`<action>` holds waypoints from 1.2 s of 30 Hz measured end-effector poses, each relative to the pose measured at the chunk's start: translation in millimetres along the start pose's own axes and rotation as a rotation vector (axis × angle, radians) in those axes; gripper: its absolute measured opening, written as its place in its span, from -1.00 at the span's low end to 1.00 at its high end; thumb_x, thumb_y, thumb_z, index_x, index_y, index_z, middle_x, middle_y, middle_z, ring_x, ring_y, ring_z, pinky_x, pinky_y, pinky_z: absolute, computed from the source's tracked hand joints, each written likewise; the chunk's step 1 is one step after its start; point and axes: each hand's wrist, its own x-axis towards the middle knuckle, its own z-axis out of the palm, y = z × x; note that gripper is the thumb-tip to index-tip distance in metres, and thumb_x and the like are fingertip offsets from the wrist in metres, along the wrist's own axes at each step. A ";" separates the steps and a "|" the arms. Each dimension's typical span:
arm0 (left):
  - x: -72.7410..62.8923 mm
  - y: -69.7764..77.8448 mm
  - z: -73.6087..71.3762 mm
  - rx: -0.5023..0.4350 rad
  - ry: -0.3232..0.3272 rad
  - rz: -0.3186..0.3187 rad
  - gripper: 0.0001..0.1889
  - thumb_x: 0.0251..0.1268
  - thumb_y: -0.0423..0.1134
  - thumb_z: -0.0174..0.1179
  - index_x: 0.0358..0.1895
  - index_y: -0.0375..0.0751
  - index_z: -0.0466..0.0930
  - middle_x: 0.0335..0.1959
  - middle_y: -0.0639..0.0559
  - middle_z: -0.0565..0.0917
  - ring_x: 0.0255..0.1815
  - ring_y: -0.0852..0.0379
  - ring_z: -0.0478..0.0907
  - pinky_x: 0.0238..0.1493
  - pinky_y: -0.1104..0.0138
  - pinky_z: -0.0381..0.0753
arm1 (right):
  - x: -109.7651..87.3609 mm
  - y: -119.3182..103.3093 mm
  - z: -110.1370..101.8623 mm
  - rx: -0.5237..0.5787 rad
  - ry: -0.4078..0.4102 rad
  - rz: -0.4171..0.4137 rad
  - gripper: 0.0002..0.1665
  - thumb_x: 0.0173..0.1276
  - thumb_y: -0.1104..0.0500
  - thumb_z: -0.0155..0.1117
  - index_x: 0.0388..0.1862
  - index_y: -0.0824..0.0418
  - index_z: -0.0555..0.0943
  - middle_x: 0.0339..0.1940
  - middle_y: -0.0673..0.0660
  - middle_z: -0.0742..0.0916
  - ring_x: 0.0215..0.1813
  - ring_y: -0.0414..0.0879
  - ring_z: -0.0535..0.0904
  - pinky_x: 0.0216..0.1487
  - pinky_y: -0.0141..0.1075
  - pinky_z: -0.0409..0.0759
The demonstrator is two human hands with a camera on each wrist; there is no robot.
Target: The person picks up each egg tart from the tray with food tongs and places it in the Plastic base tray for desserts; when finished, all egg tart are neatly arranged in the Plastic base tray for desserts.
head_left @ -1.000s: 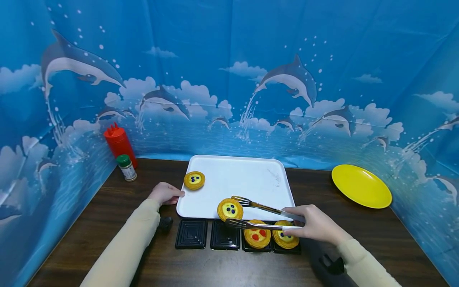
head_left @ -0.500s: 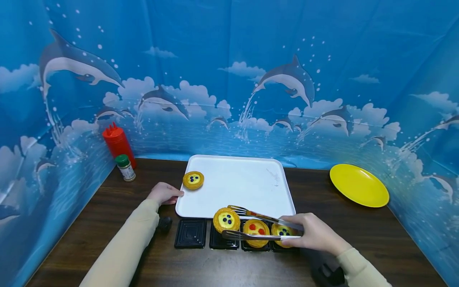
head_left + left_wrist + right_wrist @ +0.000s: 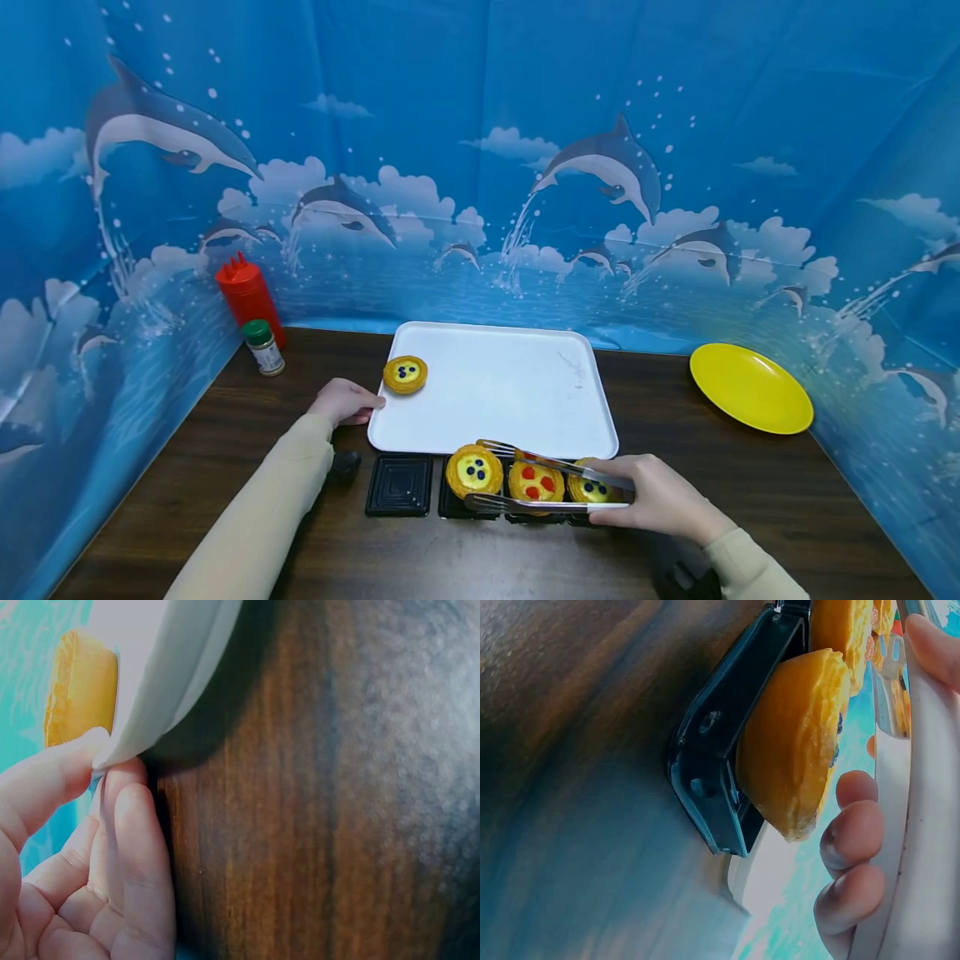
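My left hand [image 3: 341, 402] pinches the left edge of a white tray [image 3: 517, 383]; the left wrist view shows the thumb on the rim [image 3: 169, 697] and fingers beneath. A tart with dark berries [image 3: 405, 375] lies on the tray's left side. My right hand [image 3: 651, 493] grips metal tongs [image 3: 517, 505]. Their tips stand around another dark-berry tart [image 3: 474, 470], which sits at the second black square holder from the left; whether they still squeeze it I cannot tell. A red-topped tart [image 3: 536, 482] and a further berry tart [image 3: 588, 488] sit to its right, partly behind the tongs.
The leftmost black square holder [image 3: 399, 486] holds nothing. A yellow plate [image 3: 752, 388] lies at the right. A red squeeze bottle [image 3: 250, 296] and a green-capped shaker [image 3: 264, 348] stand at the back left. A dolphin-printed blue curtain [image 3: 450, 167] surrounds the dark wooden table [image 3: 435, 558].
The tongs have moved toward me and down, bringing the berry tart from the tray's front edge into the second holder. My left hand has stayed on the tray.
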 end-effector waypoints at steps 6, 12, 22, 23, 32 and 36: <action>1.3 0.0 -0.5 -0.003 -0.006 -0.005 -0.64 0.21 -0.18 0.30 -0.06 -0.42 0.60 -0.43 -0.07 0.64 -0.54 0.19 0.58 -0.37 0.48 0.61 | -0.1 -0.5 1.3 -0.010 -0.006 -0.004 -0.21 0.03 -0.35 0.36 0.14 0.09 0.61 -0.04 -0.03 0.72 -0.26 -0.31 0.51 -0.14 -0.37 0.64; -1.3 1.8 -0.9 -0.002 -0.007 -0.017 -0.63 0.20 -0.16 0.30 -0.06 -0.40 0.61 -0.42 -0.07 0.65 -0.52 0.18 0.58 -0.36 0.48 0.61 | -0.9 -2.7 2.9 -0.055 0.020 -0.058 -0.23 0.03 -0.34 0.36 0.13 0.09 0.61 -0.10 -0.07 0.72 -0.32 -0.32 0.49 -0.26 -0.43 0.61; -2.0 3.7 -1.3 0.000 -0.009 -0.011 -0.63 0.21 -0.17 0.29 -0.06 -0.41 0.60 -0.45 -0.05 0.64 -0.54 0.20 0.57 -0.38 0.49 0.60 | -1.1 -4.8 2.5 -0.091 0.024 -0.063 -0.23 0.02 -0.34 0.38 0.13 0.06 0.60 -0.11 -0.08 0.72 -0.31 -0.31 0.50 -0.24 -0.42 0.63; -1.5 3.5 -1.3 0.001 -0.010 -0.011 -0.63 0.21 -0.17 0.29 -0.06 -0.41 0.60 -0.45 -0.05 0.64 -0.54 0.20 0.57 -0.38 0.49 0.60 | -1.3 -4.9 2.1 -0.090 0.023 -0.065 -0.23 0.02 -0.34 0.38 0.14 0.06 0.60 -0.11 -0.08 0.72 -0.30 -0.31 0.50 -0.24 -0.42 0.63; 1.4 2.4 -0.9 -0.007 -0.002 -0.012 -0.63 0.20 -0.18 0.30 -0.06 -0.42 0.60 -0.42 -0.07 0.64 -0.53 0.20 0.58 -0.38 0.48 0.62 | -3.6 -5.3 -0.1 -0.112 0.032 -0.026 -0.20 -0.02 -0.37 0.39 0.15 0.01 0.60 -0.11 -0.07 0.71 -0.30 -0.30 0.49 -0.24 -0.40 0.62; 0.6 2.4 -0.5 -0.008 -0.001 -0.014 -0.63 0.20 -0.18 0.30 -0.06 -0.42 0.60 -0.42 -0.06 0.64 -0.53 0.21 0.58 -0.38 0.48 0.61 | -5.2 -5.1 -0.2 -0.108 0.035 -0.022 -0.20 -0.02 -0.36 0.39 0.15 0.01 0.59 -0.11 -0.08 0.71 -0.31 -0.30 0.48 -0.27 -0.41 0.60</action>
